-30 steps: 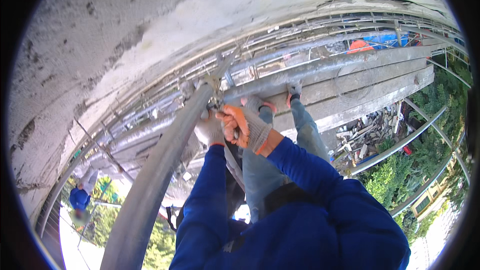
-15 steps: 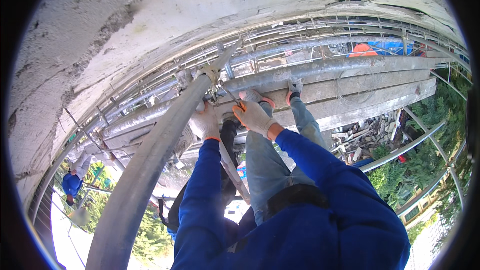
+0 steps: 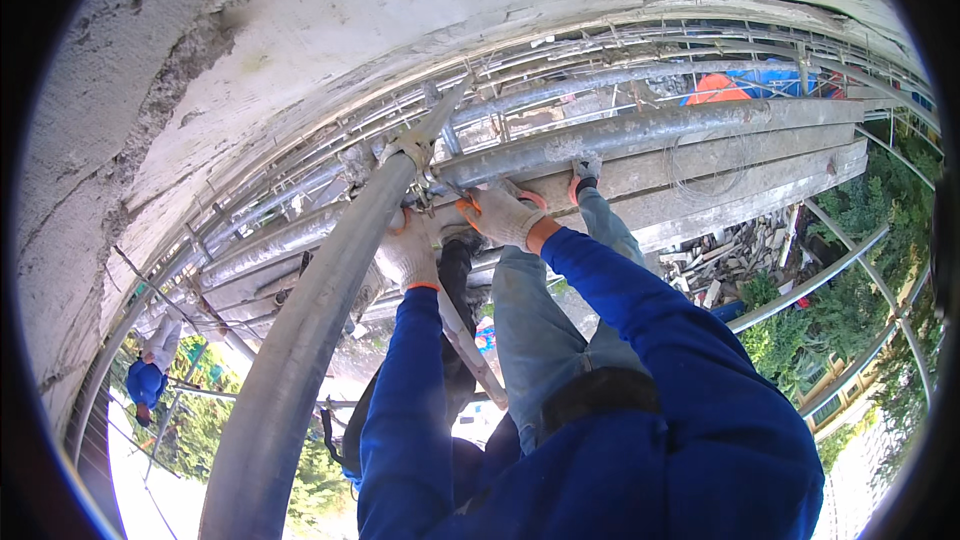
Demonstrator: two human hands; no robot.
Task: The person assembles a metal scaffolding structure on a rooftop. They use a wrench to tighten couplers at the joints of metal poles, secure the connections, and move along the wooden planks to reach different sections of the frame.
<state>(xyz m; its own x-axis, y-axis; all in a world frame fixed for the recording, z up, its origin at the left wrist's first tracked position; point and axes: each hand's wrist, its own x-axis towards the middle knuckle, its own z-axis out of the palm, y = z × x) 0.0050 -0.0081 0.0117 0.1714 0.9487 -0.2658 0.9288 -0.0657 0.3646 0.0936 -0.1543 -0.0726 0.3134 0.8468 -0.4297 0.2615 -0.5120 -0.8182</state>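
Note:
A thick grey scaffold tube [image 3: 300, 340] runs up past my left side to a metal coupler [image 3: 412, 152], where it meets a horizontal tube [image 3: 620, 135]. My right hand [image 3: 503, 217], in a white glove with orange trim, is closed on a thin metal wrench [image 3: 462, 194]. The wrench's far end points at the coupler's bolt. My left hand [image 3: 408, 255], gloved alike, sits just below the coupler beside the thick tube. Its fingers are curled, partly hidden, and what they hold cannot be made out.
Planks [image 3: 690, 170] run along the scaffold, with a wire coil [image 3: 708, 165] on them. A rough concrete surface [image 3: 400, 10] fills the top. Rubble [image 3: 715, 265] and trees lie far below. A person in blue [image 3: 147, 380] is at the far left.
My right hand and the wrench have shifted slightly left and up toward the coupler. The whole view has tilted a little. My left hand stays below the coupler.

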